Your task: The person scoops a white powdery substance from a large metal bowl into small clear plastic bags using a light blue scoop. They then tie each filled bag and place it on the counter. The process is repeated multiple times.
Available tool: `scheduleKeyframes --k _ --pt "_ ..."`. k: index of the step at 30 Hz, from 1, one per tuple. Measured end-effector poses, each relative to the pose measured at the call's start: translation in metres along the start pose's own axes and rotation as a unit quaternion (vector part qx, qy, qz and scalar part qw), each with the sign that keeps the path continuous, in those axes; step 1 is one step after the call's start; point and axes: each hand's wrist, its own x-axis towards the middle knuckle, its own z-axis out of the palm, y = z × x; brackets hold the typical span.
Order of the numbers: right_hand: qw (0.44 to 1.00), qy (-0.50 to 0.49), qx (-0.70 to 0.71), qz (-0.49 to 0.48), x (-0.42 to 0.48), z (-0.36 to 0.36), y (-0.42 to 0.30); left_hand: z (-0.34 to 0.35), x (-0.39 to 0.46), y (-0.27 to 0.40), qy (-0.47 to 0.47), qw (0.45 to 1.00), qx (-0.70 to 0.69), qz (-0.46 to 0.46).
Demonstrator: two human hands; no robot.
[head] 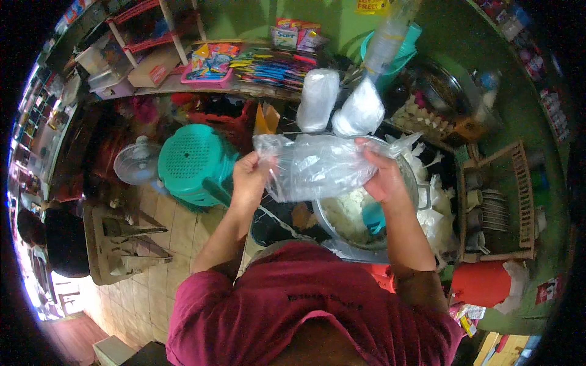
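Note:
A clear plastic bag (320, 167) is stretched sideways between my two hands. My left hand (252, 171) pinches its left end, and my right hand (383, 176) grips the other end. Below the bag on the right stands a large metal pot (414, 180) of white rice (344, 215). A teal scoop (374, 218) rests in the rice, beside my right forearm. Beyond the bag are a roll of clear plastic bags (319, 98) and a tied bag with white contents (359, 110). What the stretched bag holds, if anything, I cannot tell.
Stacked green plastic stools (192, 160) and an electric fan (137, 160) stand at left. To the right are filled white plastic bags (437, 206) and a dish rack (526, 201) with plates. A shelf at the back bears sachets and a pink basket (208, 82).

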Motion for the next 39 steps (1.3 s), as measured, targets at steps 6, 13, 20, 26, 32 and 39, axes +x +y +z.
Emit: scheduleKeyframes --k 6,13,20,26,32,39 --pt "0.983 0.159 0.025 -0.084 -0.007 -0.033 -0.021 -0.048 0.014 -0.012 0.182 0.977 -0.105 0.027" --pt "0.897 0.280 0.000 -0.342 -0.085 -0.115 -0.069 -0.117 0.019 -0.028 0.385 0.904 0.057 0.176" --pt "0.861 0.391 0.085 -0.315 -0.147 -0.164 -0.050 -0.086 0.033 -0.102 0.174 0.933 0.246 0.196" --pt "0.823 0.481 -0.103 -0.284 -0.246 -0.311 -0.029 0.010 0.066 -0.121 -0.010 0.949 -0.310 0.061" --pt "0.729 0.582 -0.293 -0.209 -0.195 -0.245 -0.010 0.029 0.120 -0.267 0.081 0.969 -0.197 -0.125" --pt "0.716 0.591 -0.320 -0.188 -0.161 -0.214 0.000 0.040 0.062 -0.179 0.171 0.896 0.373 -0.169"
